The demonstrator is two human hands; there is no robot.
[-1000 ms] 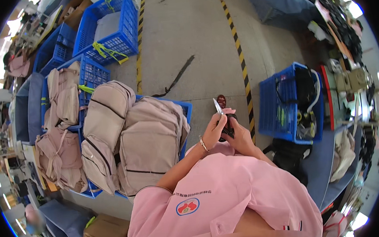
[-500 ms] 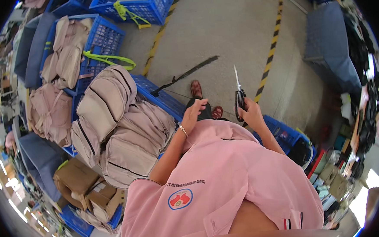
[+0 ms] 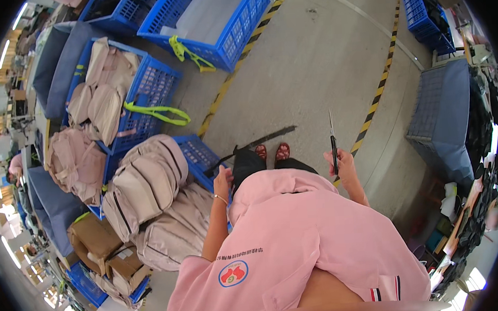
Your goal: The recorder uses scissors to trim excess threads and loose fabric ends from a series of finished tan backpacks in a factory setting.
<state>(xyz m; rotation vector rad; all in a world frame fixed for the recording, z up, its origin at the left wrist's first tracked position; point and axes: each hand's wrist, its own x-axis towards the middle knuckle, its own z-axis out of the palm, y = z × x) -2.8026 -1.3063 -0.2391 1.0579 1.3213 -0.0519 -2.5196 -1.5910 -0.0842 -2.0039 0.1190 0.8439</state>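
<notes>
My right hand [image 3: 347, 165] grips a pair of scissors [image 3: 334, 150] by the black handles, blades pointing away from me over the floor. My left hand [image 3: 222, 183] hangs beside my body, fingers loosely bent and slightly apart, with nothing visible in it. Closest to it are a blue plastic crate [image 3: 194, 153] and a black strap [image 3: 265, 138] that trails from the crate's side across the floor. Pale pink-beige backpacks [image 3: 150, 173] are piled over the crate to my left.
More blue crates [image 3: 225, 51] stand ahead to the left, one hung with a neon-yellow strap [image 3: 158, 111]. Cardboard boxes [image 3: 97, 236] sit behind the backpacks. Black-and-yellow floor tape [image 3: 379, 93] edges the walkway. A grey-blue covered bin [image 3: 441, 121] stands at right.
My left hand has drawn back left, closer to the backpacks, its fingers less stretched. The scissors have moved slightly right and nearer, still in my right hand. My view has shifted, showing more floor ahead.
</notes>
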